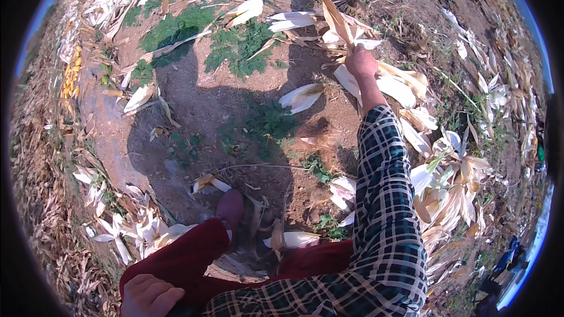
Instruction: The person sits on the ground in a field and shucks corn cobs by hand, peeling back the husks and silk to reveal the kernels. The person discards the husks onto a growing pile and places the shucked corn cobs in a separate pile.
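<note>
My right hand (pixel 361 62) reaches far forward near the ground, closed around the base of a long dry corn leaf (pixel 328 4). The leaf arches up and to the left from the fist. Pale corn husks (pixel 396 90) lie beside and under my right wrist. My left hand (pixel 150 295) rests on the knee of my maroon trousers (pixel 176 253), with its fingers loosely bent and nothing visible in it; its palm is hidden. Between the hands, a single dry husk (pixel 302 98) lies on the soil.
Low green weeds (pixel 240 46) grow ahead. Husk heaps lie at right (pixel 454 176) and lower left (pixel 141 229). Yellow corn cobs (pixel 71 77) form a pile at far left. My shoe (pixel 230 207) stands on the soil. A blue object (pixel 506 253) is at the lower right edge.
</note>
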`<move>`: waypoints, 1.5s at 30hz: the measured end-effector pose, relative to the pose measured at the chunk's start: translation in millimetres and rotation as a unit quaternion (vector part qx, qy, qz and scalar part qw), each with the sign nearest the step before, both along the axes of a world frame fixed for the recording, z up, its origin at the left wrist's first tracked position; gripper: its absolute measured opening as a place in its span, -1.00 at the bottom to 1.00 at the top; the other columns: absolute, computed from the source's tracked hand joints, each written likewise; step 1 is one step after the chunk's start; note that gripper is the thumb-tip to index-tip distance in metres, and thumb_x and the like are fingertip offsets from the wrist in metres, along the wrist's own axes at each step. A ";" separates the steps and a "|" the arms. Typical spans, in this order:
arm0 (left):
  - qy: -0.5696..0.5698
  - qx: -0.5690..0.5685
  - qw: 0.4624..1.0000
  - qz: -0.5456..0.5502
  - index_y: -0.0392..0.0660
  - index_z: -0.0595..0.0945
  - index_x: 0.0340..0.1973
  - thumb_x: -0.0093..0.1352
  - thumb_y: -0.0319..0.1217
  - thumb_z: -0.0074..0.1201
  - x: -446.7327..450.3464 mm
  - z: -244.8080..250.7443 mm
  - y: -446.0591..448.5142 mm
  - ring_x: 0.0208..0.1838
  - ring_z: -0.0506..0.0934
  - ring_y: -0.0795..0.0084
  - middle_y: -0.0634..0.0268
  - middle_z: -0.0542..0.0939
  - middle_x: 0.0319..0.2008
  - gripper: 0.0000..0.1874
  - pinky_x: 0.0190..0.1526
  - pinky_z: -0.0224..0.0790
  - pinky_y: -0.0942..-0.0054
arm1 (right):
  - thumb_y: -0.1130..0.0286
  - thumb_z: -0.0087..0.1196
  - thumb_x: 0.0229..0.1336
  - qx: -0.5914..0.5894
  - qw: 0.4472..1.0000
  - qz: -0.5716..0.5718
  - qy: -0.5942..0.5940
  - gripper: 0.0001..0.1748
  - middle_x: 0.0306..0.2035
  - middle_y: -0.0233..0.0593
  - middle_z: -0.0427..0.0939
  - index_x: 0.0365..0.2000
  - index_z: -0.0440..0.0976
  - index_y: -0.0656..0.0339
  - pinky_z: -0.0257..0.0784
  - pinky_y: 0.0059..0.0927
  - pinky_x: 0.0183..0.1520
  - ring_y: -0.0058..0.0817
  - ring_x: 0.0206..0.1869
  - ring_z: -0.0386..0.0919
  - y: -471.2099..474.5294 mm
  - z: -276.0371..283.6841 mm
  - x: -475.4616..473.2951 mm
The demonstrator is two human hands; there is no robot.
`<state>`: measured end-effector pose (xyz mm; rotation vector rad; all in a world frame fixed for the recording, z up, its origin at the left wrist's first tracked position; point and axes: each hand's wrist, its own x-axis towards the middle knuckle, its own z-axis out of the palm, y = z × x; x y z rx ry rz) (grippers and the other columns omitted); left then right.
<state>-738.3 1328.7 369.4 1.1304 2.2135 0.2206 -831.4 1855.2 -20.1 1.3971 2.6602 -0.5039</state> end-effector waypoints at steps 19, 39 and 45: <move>0.016 -0.011 0.999 -0.043 -0.26 0.57 -0.13 0.12 -0.17 0.16 -11.9 -9.8 34.8 -0.23 0.54 -0.01 0.01 0.58 -0.27 -0.50 -0.12 0.38 0.08 | 0.11 0.09 0.02 0.032 0.988 0.023 -0.149 -0.22 0.32 -0.22 0.21 0.28 0.17 0.01 -0.25 0.16 0.42 -0.23 0.41 0.07 88.4 -48.9 89.5; -0.018 0.216 0.947 -0.238 -0.24 0.56 -0.37 -0.01 -0.23 0.15 -4.0 -36.1 41.4 -0.55 0.54 0.25 0.19 0.56 -0.55 -0.62 -0.47 0.35 0.31 | 0.02 0.06 0.22 0.243 0.885 -0.042 0.394 -0.54 -0.38 -0.07 0.61 -0.20 0.50 0.27 0.46 -0.29 -0.17 -0.29 -0.30 0.60 32.2 248.7 205.7; -0.036 0.223 0.934 -0.277 -0.23 0.56 -0.28 0.05 -0.18 0.08 -8.0 -37.4 43.0 -0.49 0.54 0.27 0.22 0.55 -0.50 -0.58 -0.38 0.37 0.29 | 0.09 0.04 0.24 0.210 0.945 -0.151 0.200 -0.54 -0.37 -0.07 0.60 -0.06 0.44 0.28 0.44 -0.28 -0.22 -0.30 -0.33 0.59 -8.2 259.4 379.5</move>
